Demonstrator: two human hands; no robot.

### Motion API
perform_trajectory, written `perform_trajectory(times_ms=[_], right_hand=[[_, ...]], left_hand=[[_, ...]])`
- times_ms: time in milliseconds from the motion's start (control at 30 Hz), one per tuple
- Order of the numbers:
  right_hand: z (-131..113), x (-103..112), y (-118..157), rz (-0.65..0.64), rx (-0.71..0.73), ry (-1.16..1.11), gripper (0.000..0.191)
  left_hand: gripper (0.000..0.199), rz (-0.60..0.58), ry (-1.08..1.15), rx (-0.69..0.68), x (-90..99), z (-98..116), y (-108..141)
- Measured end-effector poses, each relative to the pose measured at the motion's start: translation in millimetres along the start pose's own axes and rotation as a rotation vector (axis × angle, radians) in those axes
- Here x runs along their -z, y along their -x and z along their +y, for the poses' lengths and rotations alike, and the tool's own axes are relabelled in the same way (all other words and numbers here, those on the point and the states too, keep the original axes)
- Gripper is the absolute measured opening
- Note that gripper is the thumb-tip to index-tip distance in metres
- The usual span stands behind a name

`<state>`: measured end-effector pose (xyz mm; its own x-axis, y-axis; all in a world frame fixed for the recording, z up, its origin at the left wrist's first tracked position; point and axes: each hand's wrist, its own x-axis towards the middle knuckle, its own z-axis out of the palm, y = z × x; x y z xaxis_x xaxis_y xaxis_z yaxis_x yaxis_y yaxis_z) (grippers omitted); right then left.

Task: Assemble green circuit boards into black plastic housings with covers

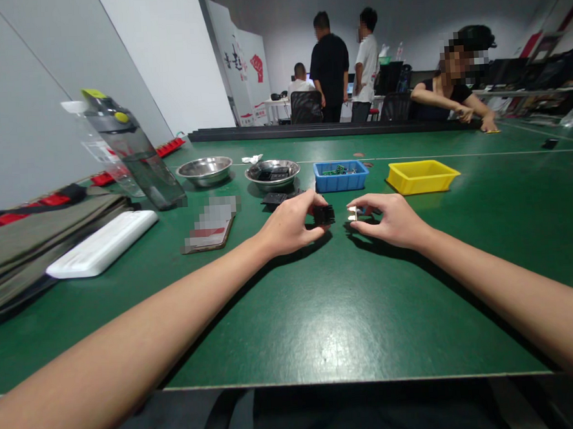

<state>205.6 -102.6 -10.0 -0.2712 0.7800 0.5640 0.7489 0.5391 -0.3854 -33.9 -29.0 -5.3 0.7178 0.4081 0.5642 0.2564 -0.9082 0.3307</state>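
Observation:
Between the thumb and fingers of my left hand [294, 222] is a small black plastic part [324, 215] with ridged edges. Facing it across a narrow gap, my right hand [391, 220] pinches a small, shiny metal piece [352, 214]; its exact kind is too small to make out. Both hands are just over the green table [302, 310]. Behind my left hand lie more black plastic parts [275, 201], partly covered by the hand. A steel bowl [273, 176] with black parts inside stands beyond them. Past the gap between my hands is a blue bin [341, 180] holding small green and metallic pieces.
A yellow bin [423, 178] stands behind my right hand. To the left are another steel bowl [206, 173], a phone [212, 225], a white power bank [102, 245], a tilted water bottle [140, 155] and a bag [40, 242]. A co-worker [453, 88] sits across the table.

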Motion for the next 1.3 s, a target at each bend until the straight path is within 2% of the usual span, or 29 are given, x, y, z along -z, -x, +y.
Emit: perform_trajectory(times_ms=[167, 433, 600, 833, 1300], right_hand=[[0.1, 0.3, -0.1, -0.002, 0.003, 0.001, 0.027], [2.0, 0.8, -1.2, -0.019, 0.042, 0.034, 0.034], [3.4, -1.4, 0.0, -0.007, -0.005, 0.012, 0.037], [3.2, -2.1, 0.3, -0.001, -0.029, -0.029, 0.026], [3.8, -1.5, -0.2, 0.020, 0.020, 0.029, 0.034]], left_hand=[[0.029, 0.003, 0.008, 0.040, -1.0, -0.5, 1.1], [0.024, -0.019, -0.085, -0.012, 1.8, 0.8, -0.7], [0.023, -0.014, -0.091, -0.001, 1.8, 1.5, -1.4], [0.024, 0.006, -0.027, -0.016, 0.9, -0.2, -1.4], [0.024, 0.006, -0.084, -0.008, 1.2, 0.5, -0.9]])
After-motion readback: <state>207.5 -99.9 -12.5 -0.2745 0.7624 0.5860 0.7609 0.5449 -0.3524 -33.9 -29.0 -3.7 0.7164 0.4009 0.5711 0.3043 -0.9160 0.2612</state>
